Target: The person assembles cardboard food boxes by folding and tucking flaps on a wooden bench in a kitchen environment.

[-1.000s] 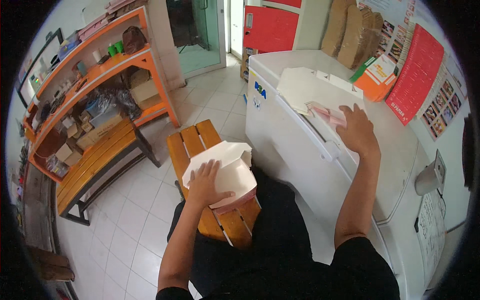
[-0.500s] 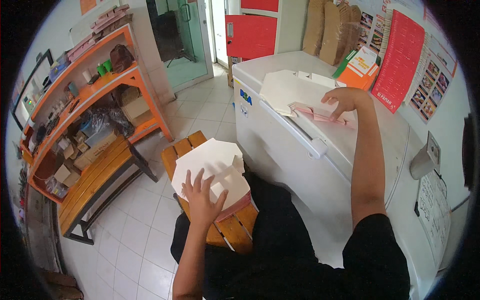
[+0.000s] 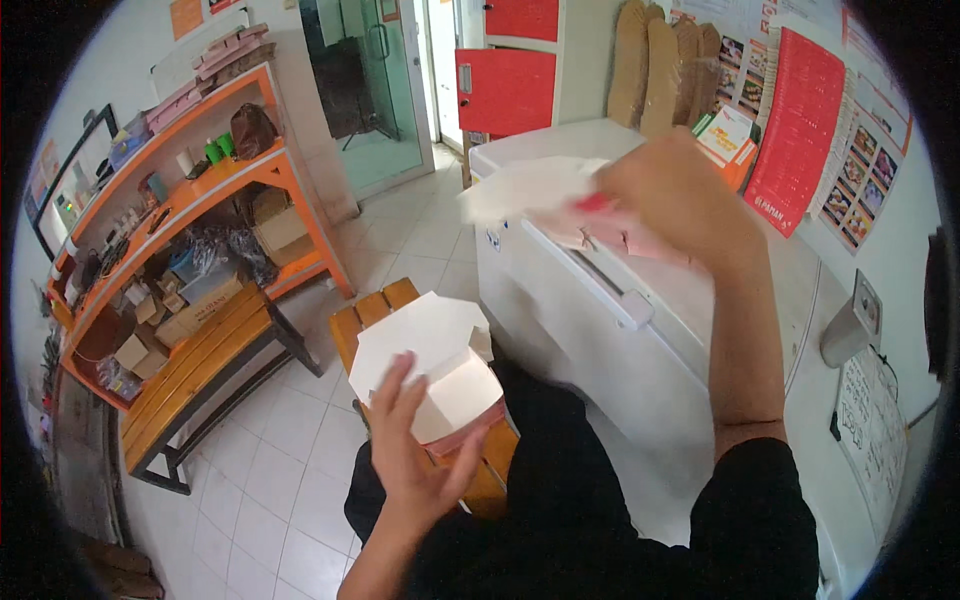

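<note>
A paper food box [image 3: 460, 395], white inside and pinkish-red outside, stands with its lid up on the slatted wooden stool [image 3: 345, 325] in front of me. My left hand [image 3: 410, 455] is beside its near left side, fingers spread and holding nothing. Over the white chest freezer [image 3: 560, 330], my right hand [image 3: 675, 195] is closed on the edge of a white flat box blank [image 3: 535, 188], smeared by motion. The fingertips are partly hidden behind the hand. Pinkish folded box pieces [image 3: 640, 240] lie on the freezer lid under that hand.
A slatted bench [image 3: 200, 385] and an orange shelf [image 3: 310, 215] full of cartons and bags stand at the left. Brown cardboard pieces [image 3: 660, 75], a red sheet stack [image 3: 795, 130] and a metal holder [image 3: 852, 325] are along the freezer's wall side.
My right hand has closed on the white blank, which has shifted left over the freezer's edge. The left hand has come slightly nearer to me, and the box's inside shows more.
</note>
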`<action>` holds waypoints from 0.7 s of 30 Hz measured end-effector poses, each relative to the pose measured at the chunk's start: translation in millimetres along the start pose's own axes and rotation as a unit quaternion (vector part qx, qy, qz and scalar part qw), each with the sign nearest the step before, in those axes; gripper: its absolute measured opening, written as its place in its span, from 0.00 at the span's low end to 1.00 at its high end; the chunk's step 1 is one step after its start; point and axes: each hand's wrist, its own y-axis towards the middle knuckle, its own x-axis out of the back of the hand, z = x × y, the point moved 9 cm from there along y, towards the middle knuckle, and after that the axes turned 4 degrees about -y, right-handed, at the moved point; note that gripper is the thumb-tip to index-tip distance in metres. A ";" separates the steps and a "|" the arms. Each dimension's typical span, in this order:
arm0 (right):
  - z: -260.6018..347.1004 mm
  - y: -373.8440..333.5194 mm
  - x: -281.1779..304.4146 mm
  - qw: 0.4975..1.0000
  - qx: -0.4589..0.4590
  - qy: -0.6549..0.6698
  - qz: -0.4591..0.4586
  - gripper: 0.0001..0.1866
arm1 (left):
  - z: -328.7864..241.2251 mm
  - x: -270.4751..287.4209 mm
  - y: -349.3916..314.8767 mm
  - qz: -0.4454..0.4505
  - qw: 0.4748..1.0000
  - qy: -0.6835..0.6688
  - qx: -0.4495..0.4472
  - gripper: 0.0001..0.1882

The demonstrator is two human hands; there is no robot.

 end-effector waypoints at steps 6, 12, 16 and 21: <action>200.3 -76.1 77.2 0.941 0.309 0.098 -0.097 0.09 | 10.1 15.0 -4.6 0.209 0.949 -0.007 0.234 0.35; 230.8 -96.5 26.2 0.725 0.306 0.579 -0.213 0.10 | 43.0 54.4 -33.9 -0.130 0.852 -0.389 0.325 0.15; 252.0 -110.1 -15.3 0.712 0.307 0.611 -0.159 0.12 | 66.7 50.4 -52.9 -0.151 0.801 -0.416 0.403 0.16; 244.1 -102.4 -37.3 0.697 0.263 0.634 -0.206 0.15 | 80.3 26.7 -81.9 -0.182 0.696 -0.518 0.462 0.21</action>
